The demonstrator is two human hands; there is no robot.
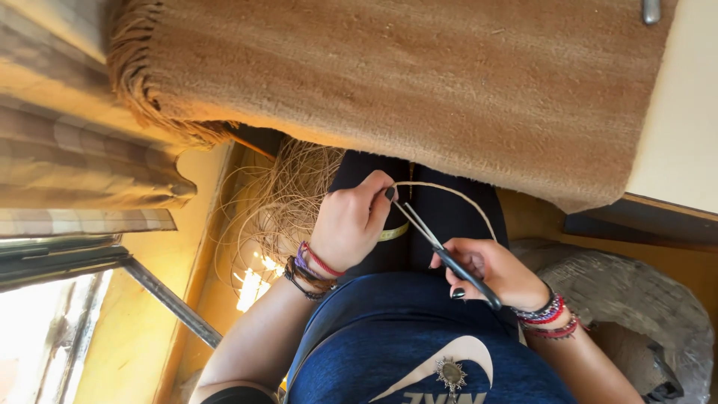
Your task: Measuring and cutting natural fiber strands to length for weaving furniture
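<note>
The right hand (490,269) is clamped on black-handled scissors (437,245), blades parted around a pale cord (456,193). The left hand (351,221) pinches that cord just beside the blades. The cut seems under way; closing the blades calls for a taut cord. Beyond lie loose twine (277,202) and a fringed brown woven rug (404,82).

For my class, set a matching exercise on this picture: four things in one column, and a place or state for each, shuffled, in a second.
Things:
1. scissors
2. tan cord
3. brown fringed rug
4. bundle of loose fibres

Places or states:
a. spread over the table edge at the top
b. gripped in the right hand
c. piled beside the left wrist
d. arched in a loop from the left hand across the lap

Pairs: 1-b, 2-d, 3-a, 4-c
</note>
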